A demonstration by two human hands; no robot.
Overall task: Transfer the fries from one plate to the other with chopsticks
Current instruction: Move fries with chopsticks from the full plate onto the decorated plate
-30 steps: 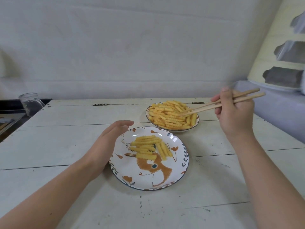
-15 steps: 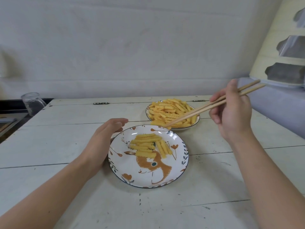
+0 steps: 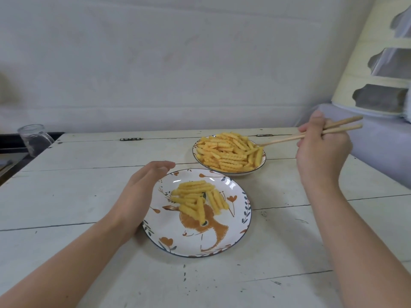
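Note:
A patterned near plate (image 3: 222,241) holds a small pile of crinkle fries (image 3: 199,200). Behind it to the right, a far plate (image 3: 263,160) is heaped with many crinkle fries (image 3: 229,154). My right hand (image 3: 322,152) grips wooden chopsticks (image 3: 289,138) at the right of the far plate; their tips reach the right side of that heap, at a fry standing near the rim. My left hand (image 3: 142,192) rests with straight fingers against the left rim of the near plate, holding nothing.
A white plank table (image 3: 89,196) carries both plates. An upturned clear glass (image 3: 33,138) stands at the far left edge. A white wall is behind, and a pale purple surface with a cream shelf unit (image 3: 378,74) lies to the right.
The chopstick tips went from the far plate toward the near plate, then swung back to the right side of the far heap. The near pile has one more fry. My left hand stayed put.

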